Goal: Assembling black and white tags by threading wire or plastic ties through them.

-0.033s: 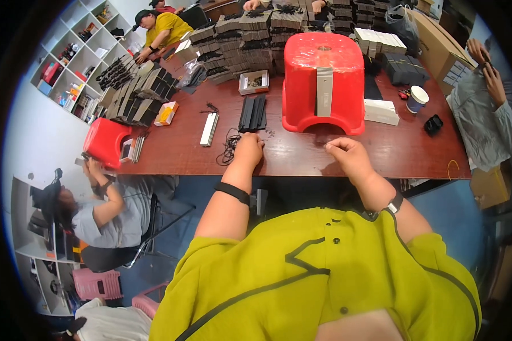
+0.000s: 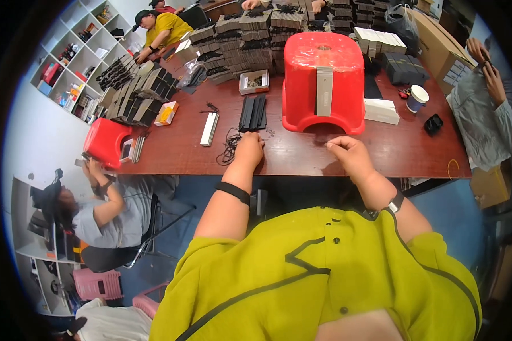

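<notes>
The left hand rests near the front edge of the worktop, its fingers curled in at the lower end of the black strips. Its back faces up, so whether the fingers grip a strip or only touch it cannot be told. The strips lie side by side, pointing away from the front edge. A tangle of black cords lies just left of that hand, close to the front edge, and farther left is a stack of white strips.

The right hand hovers over the front edge, thumb and forefinger pinched together, the other fingers folded; anything between the tips is too small to tell. Just beyond it stands a red stool with grey strips upright against its front.

Toward the right edge are a white block, a paper cup and a small black case. An open white box sits beyond the black strips, in front of the grey stacks piled along the far edge. By the left edge, a co-worker sits near a second red stool.
</notes>
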The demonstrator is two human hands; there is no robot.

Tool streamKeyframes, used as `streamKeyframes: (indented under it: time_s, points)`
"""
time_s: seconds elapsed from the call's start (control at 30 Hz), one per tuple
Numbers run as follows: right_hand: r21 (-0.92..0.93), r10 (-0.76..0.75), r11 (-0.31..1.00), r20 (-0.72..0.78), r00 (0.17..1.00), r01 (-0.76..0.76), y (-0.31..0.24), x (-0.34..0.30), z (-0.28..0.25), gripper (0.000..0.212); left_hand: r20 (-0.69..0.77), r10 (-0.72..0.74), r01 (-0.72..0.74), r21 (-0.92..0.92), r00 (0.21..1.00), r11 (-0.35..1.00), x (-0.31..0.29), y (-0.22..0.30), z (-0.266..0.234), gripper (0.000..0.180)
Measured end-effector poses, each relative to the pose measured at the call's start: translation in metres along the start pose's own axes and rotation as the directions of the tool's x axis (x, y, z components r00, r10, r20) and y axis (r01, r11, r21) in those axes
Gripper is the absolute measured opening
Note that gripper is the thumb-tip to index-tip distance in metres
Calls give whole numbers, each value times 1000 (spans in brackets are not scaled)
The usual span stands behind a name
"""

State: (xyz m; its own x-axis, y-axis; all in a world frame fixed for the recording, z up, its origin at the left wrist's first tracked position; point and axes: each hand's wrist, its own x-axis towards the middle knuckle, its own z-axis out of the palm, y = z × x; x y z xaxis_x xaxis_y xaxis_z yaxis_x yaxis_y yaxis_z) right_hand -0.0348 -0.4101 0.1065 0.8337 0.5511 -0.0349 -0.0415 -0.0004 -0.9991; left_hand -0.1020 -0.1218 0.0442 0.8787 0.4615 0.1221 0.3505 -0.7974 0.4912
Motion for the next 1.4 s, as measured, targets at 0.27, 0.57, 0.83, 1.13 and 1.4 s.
streamKeyframes:
  time_s: [0.27,0.57,0.83,1.13,1.4]
  points:
    - [34,-37,999,9,999,36,-1,4,-10,16,59,2,-8,115,998,993,2,3,0,14]
    - [38,-23,999,-50,998,25,-5,5,-22,15,-146,-133,126,-51,980,991,9,15,2,37]
    - [22,-25,999,-47,999,26,8,5,-25,12,-289,-103,124,56,952,991,3,4,11,45]
    - [94,28,995,-39,999,-24,23,5,-21,9,-224,-143,152,22,964,988,2,7,7,39]
    - [90,62,994,-17,998,-61,27,4,-23,10,-189,-39,79,210,981,975,-1,5,10,34]
